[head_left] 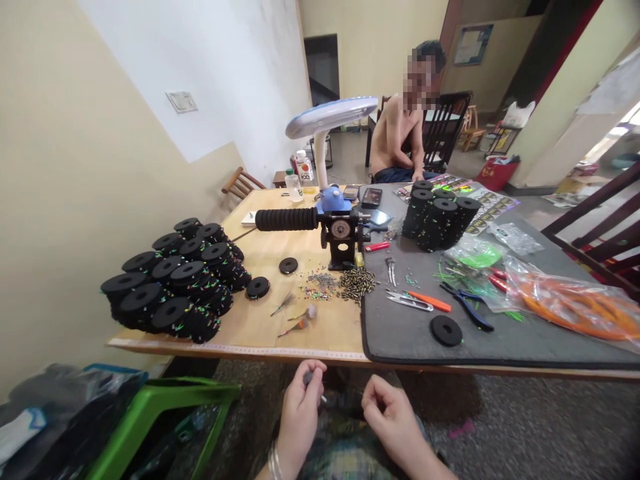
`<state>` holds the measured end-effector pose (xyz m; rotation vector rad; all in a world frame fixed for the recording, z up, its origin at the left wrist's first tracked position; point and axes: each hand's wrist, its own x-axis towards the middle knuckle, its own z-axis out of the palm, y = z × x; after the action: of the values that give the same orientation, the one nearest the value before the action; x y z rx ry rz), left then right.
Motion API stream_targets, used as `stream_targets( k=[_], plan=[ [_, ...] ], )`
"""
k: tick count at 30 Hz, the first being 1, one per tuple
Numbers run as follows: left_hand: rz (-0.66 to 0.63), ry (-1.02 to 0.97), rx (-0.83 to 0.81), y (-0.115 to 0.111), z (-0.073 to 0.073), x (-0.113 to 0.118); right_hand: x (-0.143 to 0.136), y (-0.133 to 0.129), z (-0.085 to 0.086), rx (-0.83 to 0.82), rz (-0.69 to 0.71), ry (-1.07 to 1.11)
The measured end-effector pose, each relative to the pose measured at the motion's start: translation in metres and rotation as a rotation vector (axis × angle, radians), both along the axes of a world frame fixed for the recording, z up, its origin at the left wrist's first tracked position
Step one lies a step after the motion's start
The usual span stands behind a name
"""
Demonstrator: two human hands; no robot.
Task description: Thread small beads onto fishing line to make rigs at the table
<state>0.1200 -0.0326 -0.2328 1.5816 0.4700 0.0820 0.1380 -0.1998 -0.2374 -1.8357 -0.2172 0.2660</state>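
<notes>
Below the table's front edge, my left hand (302,407) pinches a small dark grey piece (308,377), with a thin white tip showing under the fingers. To its right, my right hand (390,410) is closed, thumb against fingertips; what it holds, if anything, is too small to name. The hands are apart. On the table (240,330) beyond them lie feathery pieces (299,325), a heap of small dark and brass-coloured parts (357,283) and coloured beads (318,293). A black foam ring (447,331) rests on the grey mat (400,340).
Stacked foam rings (173,280) fill the table's left; more stacks (440,213) stand back right. A black winding device (341,240) and lamp (330,117) are central. Scissors (410,301), pliers (467,307) and orange tubing (575,307) lie right. A person (400,133) sits behind; a green stool (150,413) is left.
</notes>
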Motion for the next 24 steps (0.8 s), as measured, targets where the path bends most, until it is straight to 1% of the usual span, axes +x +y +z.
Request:
stream_targets(
  k=[2, 6, 8, 10, 14, 16, 18, 21, 24],
  plan=[
    [-0.022, 0.02, -0.042, 0.002, 0.0, 0.0, 0.0, 0.0, -0.001, 0.066, -0.026, 0.052],
    [-0.139, 0.078, -0.09, 0.002, 0.002, -0.001, 0.001, -0.001, 0.0, 0.166, -0.066, 0.118],
    [-0.213, 0.088, -0.072, 0.0, 0.003, -0.002, 0.0, -0.001, 0.002, 0.187, -0.07, 0.133],
    [-0.28, 0.056, -0.034, -0.002, 0.005, -0.003, 0.0, -0.001, 0.004, 0.204, -0.056, 0.147],
    [-0.359, 0.004, -0.032, -0.01, 0.012, -0.001, -0.001, 0.001, 0.005, 0.224, -0.024, 0.173],
    [-0.362, 0.01, -0.027, -0.013, 0.015, 0.002, -0.002, 0.002, 0.005, 0.217, -0.016, 0.17],
    [-0.331, 0.004, 0.016, -0.013, 0.017, 0.004, -0.002, 0.001, 0.006, 0.2, -0.009, 0.157],
    [-0.271, -0.009, 0.093, -0.007, 0.018, 0.006, -0.002, -0.001, 0.006, 0.16, -0.007, 0.119],
    [-0.253, -0.009, 0.15, 0.0, 0.017, 0.004, -0.001, -0.003, 0.005, 0.089, 0.006, 0.064]
  ],
)
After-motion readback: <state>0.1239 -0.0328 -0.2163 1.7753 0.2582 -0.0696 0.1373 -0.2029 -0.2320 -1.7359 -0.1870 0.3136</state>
